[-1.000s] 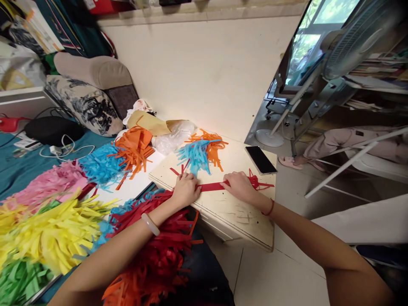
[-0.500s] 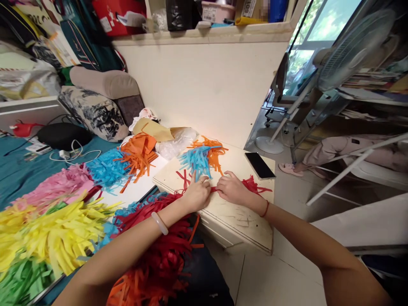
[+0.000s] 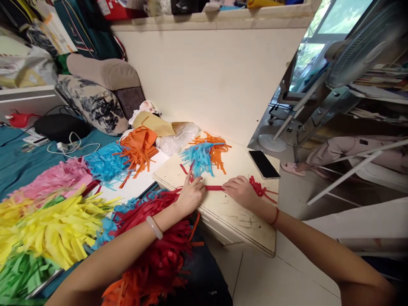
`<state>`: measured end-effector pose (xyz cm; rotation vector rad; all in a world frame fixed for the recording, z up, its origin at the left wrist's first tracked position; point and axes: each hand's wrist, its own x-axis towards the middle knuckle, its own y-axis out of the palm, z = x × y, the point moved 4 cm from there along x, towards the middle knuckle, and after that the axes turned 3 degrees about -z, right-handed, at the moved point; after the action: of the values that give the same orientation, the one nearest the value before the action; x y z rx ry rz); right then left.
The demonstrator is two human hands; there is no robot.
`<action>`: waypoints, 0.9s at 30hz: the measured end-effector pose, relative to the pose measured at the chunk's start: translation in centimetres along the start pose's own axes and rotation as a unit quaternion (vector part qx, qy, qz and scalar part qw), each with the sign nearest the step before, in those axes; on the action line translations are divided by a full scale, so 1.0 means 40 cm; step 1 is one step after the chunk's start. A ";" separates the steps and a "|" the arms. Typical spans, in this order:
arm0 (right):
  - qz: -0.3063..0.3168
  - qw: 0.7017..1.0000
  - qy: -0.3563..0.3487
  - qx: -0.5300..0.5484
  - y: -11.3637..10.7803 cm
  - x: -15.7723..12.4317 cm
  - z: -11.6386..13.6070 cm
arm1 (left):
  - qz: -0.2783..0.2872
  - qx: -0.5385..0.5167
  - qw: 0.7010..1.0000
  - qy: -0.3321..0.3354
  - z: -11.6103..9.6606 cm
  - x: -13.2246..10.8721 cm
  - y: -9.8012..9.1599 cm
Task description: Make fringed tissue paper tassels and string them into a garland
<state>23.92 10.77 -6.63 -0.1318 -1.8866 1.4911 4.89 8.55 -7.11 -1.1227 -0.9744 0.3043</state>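
On a small cream board table (image 3: 242, 221), my left hand (image 3: 191, 194) and my right hand (image 3: 239, 191) press down on a folded red fringed paper strip (image 3: 214, 187) that runs between them. Both hands have their fingers pinched on the strip, and the left index finger points up towards the blue fringe. Red fringe ends (image 3: 262, 189) spill out to the right of my right hand. A blue fringed paper bundle (image 3: 198, 158) and an orange one (image 3: 217, 149) lie just beyond the hands.
A black phone (image 3: 264, 164) lies at the table's far right corner. Piles of red (image 3: 153, 250), yellow (image 3: 60, 229), pink, blue and orange fringe cover the bed at left. A standing fan (image 3: 360, 46) and another person's leg (image 3: 344, 148) are at right.
The hands drew together over the red strip half a second ago, then spread apart again along it. The view shifted slightly.
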 end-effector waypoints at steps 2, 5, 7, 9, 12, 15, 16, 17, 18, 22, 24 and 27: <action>-0.012 0.999 0.030 0.044 -0.006 -0.016 -0.021 | -0.001 -0.027 0.999 -0.020 0.010 -0.008 -0.006; -0.026 0.991 0.097 0.088 -0.005 -0.026 -0.044 | -0.006 -0.080 0.995 -0.060 0.026 -0.015 -0.013; -0.038 0.979 0.154 0.128 -0.001 -0.028 -0.056 | -0.015 -0.110 0.990 -0.085 0.038 -0.019 -0.016; -0.050 0.966 0.196 0.161 0.000 -0.030 -0.064 | -0.021 -0.126 0.987 -0.099 0.048 -0.023 -0.017; -0.053 0.967 0.197 0.153 -0.007 -0.030 -0.063 | -0.023 -0.136 0.985 -0.105 0.055 -0.026 -0.018; -0.038 0.970 0.196 0.142 -0.014 -0.027 -0.061 | -0.021 -0.149 0.981 -0.126 0.057 -0.027 -0.017; -0.031 0.969 0.202 0.141 -0.015 -0.024 -0.060 | -0.021 -0.156 0.978 -0.138 0.058 -0.028 -0.016; -0.022 0.968 0.210 0.134 -0.014 -0.020 -0.060 | -0.022 -0.162 0.975 -0.150 0.059 -0.028 -0.015; -0.012 0.968 0.217 0.123 -0.014 -0.015 -0.058 | -0.025 -0.168 0.972 -0.161 0.061 -0.028 -0.013; 0.025 0.970 0.230 0.078 -0.012 0.007 -0.048 | -0.024 -0.171 0.968 -0.180 0.066 -0.025 -0.006; 0.035 0.970 0.228 0.071 -0.012 0.017 -0.042 | -0.013 -0.164 0.970 -0.181 0.068 -0.021 -0.002; 0.051 0.973 0.221 0.052 -0.011 0.027 -0.038 | 0.005 -0.155 0.971 -0.182 0.070 -0.011 -0.001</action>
<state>24.16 12.40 -5.60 -0.4788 -1.4606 1.4790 2.45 9.97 -7.05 -1.3854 -1.3747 0.3842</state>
